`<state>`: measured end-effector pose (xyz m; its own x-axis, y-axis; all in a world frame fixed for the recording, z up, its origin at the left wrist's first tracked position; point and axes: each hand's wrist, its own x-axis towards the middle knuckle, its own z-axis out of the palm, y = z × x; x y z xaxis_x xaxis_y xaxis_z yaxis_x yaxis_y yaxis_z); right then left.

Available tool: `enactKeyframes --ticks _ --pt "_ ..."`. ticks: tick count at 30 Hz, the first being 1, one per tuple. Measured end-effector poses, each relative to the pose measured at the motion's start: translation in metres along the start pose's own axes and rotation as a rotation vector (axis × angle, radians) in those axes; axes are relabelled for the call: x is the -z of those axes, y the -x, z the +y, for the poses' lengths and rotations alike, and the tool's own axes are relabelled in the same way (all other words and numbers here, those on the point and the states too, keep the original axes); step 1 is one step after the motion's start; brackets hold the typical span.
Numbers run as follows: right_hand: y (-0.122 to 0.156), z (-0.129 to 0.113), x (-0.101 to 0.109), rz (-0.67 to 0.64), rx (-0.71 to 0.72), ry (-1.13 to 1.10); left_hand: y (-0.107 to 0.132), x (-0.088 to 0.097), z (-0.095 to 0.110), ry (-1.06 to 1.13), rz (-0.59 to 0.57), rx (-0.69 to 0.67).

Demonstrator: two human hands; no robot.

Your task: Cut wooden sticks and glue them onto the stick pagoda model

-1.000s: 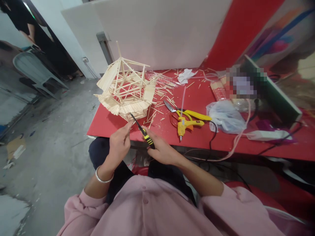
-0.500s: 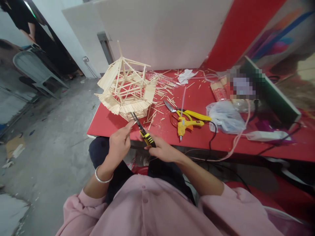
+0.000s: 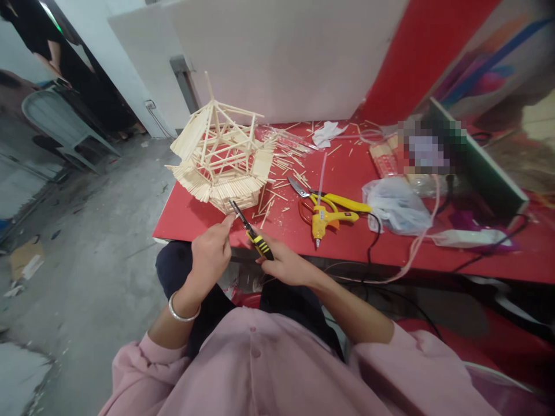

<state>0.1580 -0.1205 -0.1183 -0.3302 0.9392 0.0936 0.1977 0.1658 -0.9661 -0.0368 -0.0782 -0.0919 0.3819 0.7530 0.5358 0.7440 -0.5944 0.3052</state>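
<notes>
My right hand (image 3: 284, 263) is closed round the black and yellow handles of a pair of pliers (image 3: 246, 222). Their long metal jaws point away from me, up to the lower front of a pavilion-shaped model (image 3: 232, 188) built of thin wooden sticks. Whether the jaws touch the model I cannot tell. Close to the jaws, my left hand (image 3: 211, 251) has thumb and forefinger pinched together; a small pale bit shows by the fingertips, too small to name. One roof side of the model is covered with sticks, while other sides show bare framing.
Loose sticks (image 3: 299, 176) litter the red table (image 3: 342, 260) right of the model. A yellow glue gun (image 3: 321, 222), scissors (image 3: 299, 188) and a white plastic bag (image 3: 396, 205) lie farther right. A green board (image 3: 477, 162) stands beyond. A person in dark clothes (image 3: 78, 75) stands near a chair (image 3: 56, 118).
The pliers' jaws have shifted very slightly left and toward me at the model's base. Both hands keep their grip, and the model stays in place.
</notes>
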Motion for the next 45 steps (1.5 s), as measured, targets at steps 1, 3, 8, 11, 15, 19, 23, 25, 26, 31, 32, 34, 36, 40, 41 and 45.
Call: enactKeyframes --ticks 1,3,8,11,15,19,23,25,26,31,32,34,36,40,41,45 --pt "0.000 0.001 0.000 -0.012 -0.019 -0.013 0.000 0.000 0.000 -0.006 -0.002 -0.005" --pt "0.000 0.001 0.000 -0.025 -0.050 -0.025 0.000 0.000 0.001 -0.015 -0.011 -0.012" --pt "0.001 0.000 -0.001 -0.007 -0.075 0.088 -0.001 0.001 0.001 -0.001 -0.027 0.023" --pt "0.002 -0.001 -0.002 -0.005 -0.101 0.102 -0.004 0.002 0.001 0.161 -0.034 0.065" --pt "0.003 -0.002 0.000 -0.034 -0.093 0.007 -0.008 0.002 0.003 0.595 -0.074 0.301" --pt "0.007 -0.004 0.008 0.008 -0.179 -0.015 -0.008 0.002 0.004 1.104 -0.205 0.604" --pt "0.014 -0.001 0.017 0.113 -0.457 0.542 -0.007 0.002 0.003 1.342 -0.265 0.695" --pt "0.015 0.005 0.018 0.131 -0.601 0.734 -0.007 0.002 0.002 1.386 -0.295 0.731" --pt "0.015 0.008 0.018 0.151 -0.652 0.778 -0.007 0.002 0.002 1.399 -0.306 0.747" --pt "-0.002 0.016 0.015 0.360 -0.764 0.883 -0.010 -0.006 0.004 1.418 -0.302 0.784" --pt "-0.004 0.014 0.012 0.404 -0.746 0.902 -0.011 -0.006 0.006 1.414 -0.288 0.784" --pt "-0.003 0.005 0.003 0.450 -0.588 0.927 -0.010 -0.005 0.012 1.402 -0.259 0.779" --pt "0.005 -0.009 -0.008 0.411 -0.287 0.924 -0.007 0.002 0.019 1.386 -0.225 0.761" --pt "0.027 -0.039 -0.009 0.308 -0.019 0.911 -0.003 0.022 0.030 1.354 0.063 0.690" --pt "0.030 -0.043 0.001 0.318 -0.017 0.924 -0.003 0.025 0.030 1.341 0.115 0.693" --pt "0.039 -0.035 0.067 0.498 -0.204 1.098 -0.005 0.016 0.023 1.397 -0.017 0.739"
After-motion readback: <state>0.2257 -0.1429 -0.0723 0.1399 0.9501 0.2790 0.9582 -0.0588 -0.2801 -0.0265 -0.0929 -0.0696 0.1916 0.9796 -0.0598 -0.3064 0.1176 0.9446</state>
